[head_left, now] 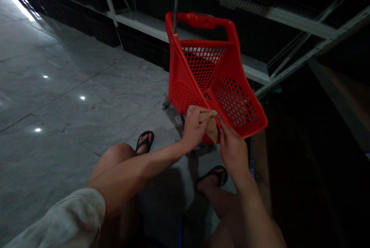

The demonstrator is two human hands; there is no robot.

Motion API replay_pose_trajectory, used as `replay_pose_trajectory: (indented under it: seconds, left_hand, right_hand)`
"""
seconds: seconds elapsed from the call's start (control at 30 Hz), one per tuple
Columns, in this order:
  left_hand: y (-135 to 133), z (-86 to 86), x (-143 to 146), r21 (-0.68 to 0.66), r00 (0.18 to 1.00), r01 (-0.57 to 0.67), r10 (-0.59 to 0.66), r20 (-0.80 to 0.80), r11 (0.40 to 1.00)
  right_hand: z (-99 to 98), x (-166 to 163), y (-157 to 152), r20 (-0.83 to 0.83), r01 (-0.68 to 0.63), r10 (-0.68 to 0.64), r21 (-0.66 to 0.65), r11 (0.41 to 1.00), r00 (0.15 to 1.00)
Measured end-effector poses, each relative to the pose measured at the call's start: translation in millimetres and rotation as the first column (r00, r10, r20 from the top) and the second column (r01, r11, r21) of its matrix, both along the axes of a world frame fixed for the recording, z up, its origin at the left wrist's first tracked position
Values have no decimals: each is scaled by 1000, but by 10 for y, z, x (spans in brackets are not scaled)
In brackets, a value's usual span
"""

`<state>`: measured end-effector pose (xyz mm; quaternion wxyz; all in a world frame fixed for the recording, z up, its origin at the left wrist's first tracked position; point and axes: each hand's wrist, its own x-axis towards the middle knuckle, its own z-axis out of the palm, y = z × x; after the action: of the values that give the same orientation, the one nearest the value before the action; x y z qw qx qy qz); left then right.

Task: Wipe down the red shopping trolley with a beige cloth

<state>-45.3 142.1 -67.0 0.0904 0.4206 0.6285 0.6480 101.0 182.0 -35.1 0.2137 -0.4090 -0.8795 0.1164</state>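
A tan cloth (213,130), folded and bunched at its top, is held in my left hand (195,128) against the near rim of a red plastic shopping cart (235,43). Close by on the right, my right hand (234,147) is closed with its thumb and fingertips together at the cloth's edge and the cart's rim. Which of the two it grips I cannot tell. The cart has perforated walls, a red handle at the back and a metal pole (177,1) rising from its left corner. Both hands partly hide the front of the basket.
Behind the cart runs metal shelving (144,24) with dark crates (101,28) at the left. Grey tiled floor (58,105) stretches to the left. My feet in black flip-flops (145,140) are either side of the cart's near end. The right side is very dark.
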Motion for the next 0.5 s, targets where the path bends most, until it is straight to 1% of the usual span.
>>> replay_pose_trajectory:
  seconds: [0.07,0.13,0.17,0.2,0.23,0.27,0.3,0.37,0.4,0.43,0.47,0.5]
  left_hand:
    - [251,99,-420,14,992,-127,127,13,992]
    - [472,155,-775,19,953,-296,294,75,955]
    - [546,162,-881,11,927,-361,357,113,933]
    - [588,154,-921,-3,907,-399,395,145,917]
    - [593,131,-887,-18,898,-409,406,167,912]
    - [560,94,-783,-32,901,-397,396,179,917]
    - [492,47,-617,-41,914,-363,364,179,931]
    - [278,-61,-172,-39,950,-268,271,155,963]
    - [155,-111,64,-36,973,-182,185,136,983]
    - [41,-151,276,-34,991,-62,66,116,997]
    - [-50,-178,446,-24,992,100,-97,83,995]
    - [-106,-190,557,-9,970,238,-237,47,971]
  right_hand:
    - [17,46,10,17,-3,3,5,1000,1000]
    - [43,79,14,31,-7,7,-6,1000,1000]
    - [62,90,12,36,-4,5,-17,1000,999]
    - [85,95,7,44,4,-3,-28,1000,999]
    - [112,95,1,54,18,-16,-38,999,998]
    - [142,90,-5,68,35,-32,-46,998,997]
    - [174,81,-11,81,50,-46,-55,997,996]
    - [238,49,-14,84,59,-53,-75,995,995]
    - [267,27,-9,72,57,-50,-89,994,996]
    - [291,3,1,53,55,-49,-105,993,997]
    - [310,-22,16,32,56,-53,-121,991,998]
    - [323,-48,35,8,62,-61,-135,989,998]
